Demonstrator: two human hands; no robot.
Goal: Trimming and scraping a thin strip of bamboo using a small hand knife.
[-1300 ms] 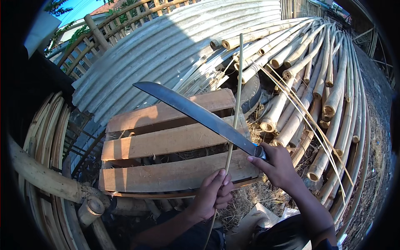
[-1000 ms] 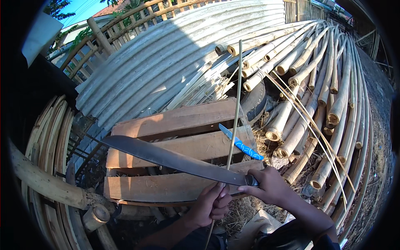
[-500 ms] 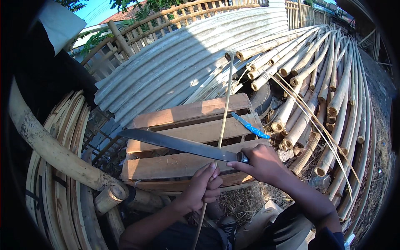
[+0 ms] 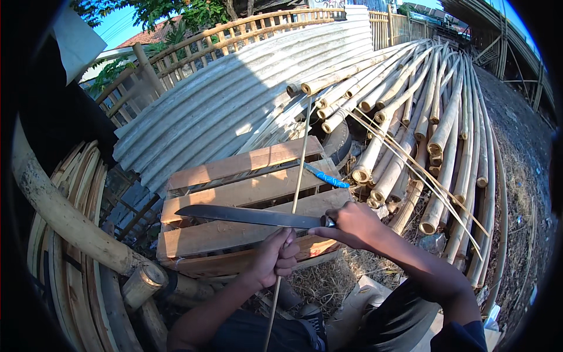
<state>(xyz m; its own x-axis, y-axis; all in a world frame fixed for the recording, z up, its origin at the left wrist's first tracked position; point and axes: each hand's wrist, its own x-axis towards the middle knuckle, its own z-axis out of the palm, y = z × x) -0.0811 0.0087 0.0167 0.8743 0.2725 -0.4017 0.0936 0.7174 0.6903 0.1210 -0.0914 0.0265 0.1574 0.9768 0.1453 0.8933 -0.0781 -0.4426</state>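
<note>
My left hand (image 4: pixel 274 258) is closed around a thin bamboo strip (image 4: pixel 302 158), which runs up and away over a slatted wooden crate (image 4: pixel 234 208) and down past my wrist. In my right hand (image 4: pixel 350 225) is the handle of a long machete (image 4: pixel 252 216). Its dark blade points left and lies across the strip just above my left fist, touching or very close to it. The handle is mostly hidden by my fingers. On the crate's far right part rests a smaller knife with a blue patterned handle (image 4: pixel 325 176), partly behind the strip.
Long bamboo poles (image 4: pixel 404 141) are stacked to the right, with loose thin strips across them. Split bamboo (image 4: pixel 76 234) and a thick bamboo rail (image 4: pixel 64 199) stand at left. Corrugated sheeting (image 4: pixel 234 88) and a bamboo fence (image 4: pixel 223 38) lie beyond the crate. A tyre (image 4: pixel 338 142) sits behind it.
My view has swung somewhat to the right, so the scene sits further left. Both hands keep their grips, and the blade still lies across the strip near my left fist, now a little more level.
</note>
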